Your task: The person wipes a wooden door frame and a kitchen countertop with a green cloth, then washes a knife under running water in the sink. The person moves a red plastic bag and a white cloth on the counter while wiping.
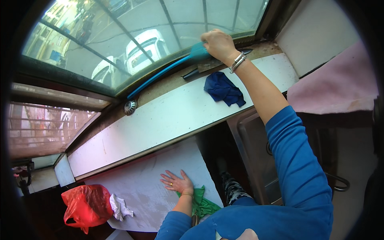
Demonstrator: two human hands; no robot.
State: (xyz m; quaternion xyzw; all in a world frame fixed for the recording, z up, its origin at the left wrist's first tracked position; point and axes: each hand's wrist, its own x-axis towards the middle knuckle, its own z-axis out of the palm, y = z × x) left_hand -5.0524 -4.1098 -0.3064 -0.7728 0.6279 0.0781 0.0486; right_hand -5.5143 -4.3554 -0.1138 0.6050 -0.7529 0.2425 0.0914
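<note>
My right hand (220,45), with a silver bracelet at the wrist, has its fingers curled on the blurred teal head of what looks like a fly swatter (162,73). The swatter's long blue handle runs left along the window's base. Beneath the hand lies a black-handled tool (191,74) with a flat blade, partly hidden. A crumpled navy cloth (223,88) rests on the white sill (159,126) below. My left hand (178,183) is spread palm-down on a white tabletop (144,195), fingers apart. A green cloth (205,202) lies beside its wrist.
A metal sink strainer (130,107) sits at the sill's left. A red plastic bag (88,207) and a white cloth (120,207) stand at the table's left end. The stainless sink (255,144) is under my right arm, and pink cloth (333,84) hangs at right. Barred window glass (186,18) rises ahead.
</note>
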